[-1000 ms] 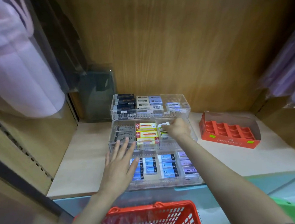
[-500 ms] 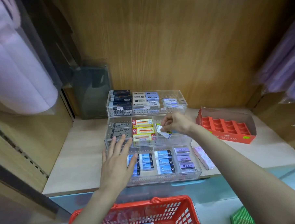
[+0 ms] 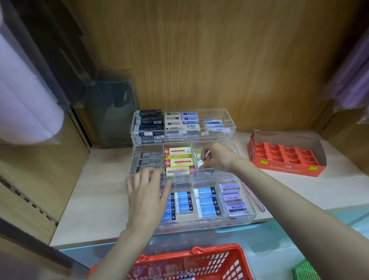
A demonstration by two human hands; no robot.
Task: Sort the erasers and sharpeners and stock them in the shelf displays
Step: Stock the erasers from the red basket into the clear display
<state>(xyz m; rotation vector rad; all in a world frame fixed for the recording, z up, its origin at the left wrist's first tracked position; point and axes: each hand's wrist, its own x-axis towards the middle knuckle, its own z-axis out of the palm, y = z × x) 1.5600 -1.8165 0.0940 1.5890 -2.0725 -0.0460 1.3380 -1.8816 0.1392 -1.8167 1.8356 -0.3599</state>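
Since the earlier frame, my right hand has drawn back from deep in the middle tier's right compartment. Left hand: fingers straight and spread over the front-left of the display. Right hand: pinches a small white eraser, I believe, above that compartment; blur obscures it. Risk: a weak pinch drops it into the wrong compartment.
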